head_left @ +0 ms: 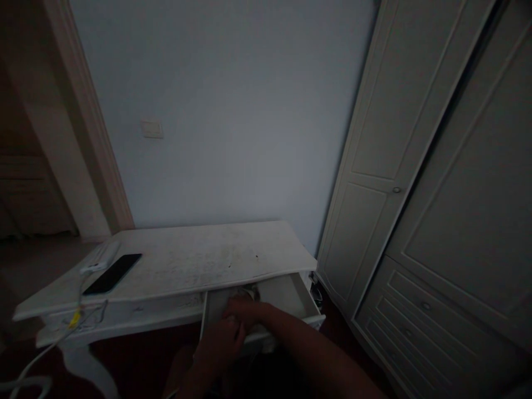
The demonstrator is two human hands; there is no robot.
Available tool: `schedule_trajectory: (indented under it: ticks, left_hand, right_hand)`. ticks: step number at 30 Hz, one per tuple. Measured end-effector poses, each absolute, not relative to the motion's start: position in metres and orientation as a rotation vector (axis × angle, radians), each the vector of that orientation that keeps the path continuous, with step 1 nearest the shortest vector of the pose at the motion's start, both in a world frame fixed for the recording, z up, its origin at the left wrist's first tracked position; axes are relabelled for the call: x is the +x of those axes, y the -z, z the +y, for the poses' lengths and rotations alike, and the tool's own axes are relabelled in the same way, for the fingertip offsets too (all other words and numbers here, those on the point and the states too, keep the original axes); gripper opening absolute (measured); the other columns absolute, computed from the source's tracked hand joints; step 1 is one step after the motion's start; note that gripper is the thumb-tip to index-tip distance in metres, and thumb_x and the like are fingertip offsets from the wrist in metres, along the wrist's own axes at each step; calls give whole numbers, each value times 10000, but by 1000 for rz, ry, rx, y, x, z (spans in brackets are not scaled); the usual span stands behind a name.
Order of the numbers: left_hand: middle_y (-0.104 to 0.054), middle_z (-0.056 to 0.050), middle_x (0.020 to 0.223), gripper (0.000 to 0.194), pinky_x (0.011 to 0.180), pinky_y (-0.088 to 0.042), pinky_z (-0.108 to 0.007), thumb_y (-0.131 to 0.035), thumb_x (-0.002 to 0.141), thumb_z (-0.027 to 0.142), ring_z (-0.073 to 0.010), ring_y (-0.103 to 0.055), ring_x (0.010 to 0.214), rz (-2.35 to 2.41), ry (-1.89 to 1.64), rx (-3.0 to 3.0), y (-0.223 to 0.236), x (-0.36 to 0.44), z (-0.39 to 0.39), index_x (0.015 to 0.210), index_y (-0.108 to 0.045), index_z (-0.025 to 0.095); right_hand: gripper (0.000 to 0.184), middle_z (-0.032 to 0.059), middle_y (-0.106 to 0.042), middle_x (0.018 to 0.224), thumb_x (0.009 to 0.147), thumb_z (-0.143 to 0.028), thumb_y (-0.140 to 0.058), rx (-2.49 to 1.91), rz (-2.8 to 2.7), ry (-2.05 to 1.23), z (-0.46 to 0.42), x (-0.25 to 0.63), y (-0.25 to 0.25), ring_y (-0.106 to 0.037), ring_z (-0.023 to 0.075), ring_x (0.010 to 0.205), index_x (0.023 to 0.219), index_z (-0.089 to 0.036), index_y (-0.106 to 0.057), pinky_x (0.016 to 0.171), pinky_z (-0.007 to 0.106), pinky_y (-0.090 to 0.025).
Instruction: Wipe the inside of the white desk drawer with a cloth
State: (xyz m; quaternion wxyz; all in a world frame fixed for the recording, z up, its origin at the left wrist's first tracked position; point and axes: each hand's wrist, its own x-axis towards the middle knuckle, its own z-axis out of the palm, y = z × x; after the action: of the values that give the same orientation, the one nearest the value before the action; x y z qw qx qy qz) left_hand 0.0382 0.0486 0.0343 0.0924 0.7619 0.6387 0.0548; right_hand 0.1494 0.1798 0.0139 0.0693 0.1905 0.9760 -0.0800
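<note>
An open drawer [297,293] sticks out from under the worn white table [233,244]. My right hand [245,310] is over the drawer with its fingers curled closed. A small pale, crumpled-looking thing [251,290] shows just beyond it, too dark to name. Close against it, nearer to me, my left hand [220,338] is also closed, its fingers bent toward the right hand. What lies between the two hands is hidden by the fingers and the dim light.
A dark phone [113,274] lies on the table's left end beside a white power strip [102,257]. A white cable [41,346] hangs off that end. A tall white wardrobe [369,183] stands at the right, with dark cords [317,293] on the floor between it and the table.
</note>
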Motion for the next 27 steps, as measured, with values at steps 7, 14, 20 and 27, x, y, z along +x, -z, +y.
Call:
schedule_trajectory:
  ticks: [7, 14, 20, 27]
  left_hand:
    - [-815, -123, 1077, 563, 909, -508, -358, -280, 1101, 429, -268, -750, 1036, 1845, -212, 2165, -41, 37, 48, 1080, -795, 205]
    - [-804, -91, 1099, 485, 901, -492, -351, -302, 1088, 385, -259, -742, 1062, 1820, -192, 2168, -50, 38, 45, 1098, -761, 227]
    - [-795, -91, 1090, 455, 905, -483, -362, -317, 1085, 363, -263, -739, 1073, 1855, -166, 2174, -46, 39, 47, 1070, -747, 215]
    - [-795, -92, 1092, 451, 921, -481, -369, -320, 1071, 352, -266, -733, 1081, 1859, -155, 2184, -46, 39, 47, 1086, -751, 221]
  right_hand:
    - [326, 56, -786, 1056, 852, -327, -779, 677, 2842, 351, 184, 183, -12, -718, 252, 967, 1168, -251, -803, 806, 297, -523]
    - [399, 19, -781, 1082, 772, -305, -859, 732, 2844, 419, 193, 226, -17, -716, 251, 1038, 1169, -306, -815, 878, 308, -523]
    - [469, 37, -747, 1185, 675, -299, -915, 928, 2848, 514, 198, 263, -17, -692, 273, 1090, 1135, -310, -823, 924, 338, -524]
    - [464, 104, -732, 1305, 777, -306, -824, 1324, 2858, 421, 208, 291, -19, -651, 339, 1237, 1238, -267, -784, 1065, 434, -467]
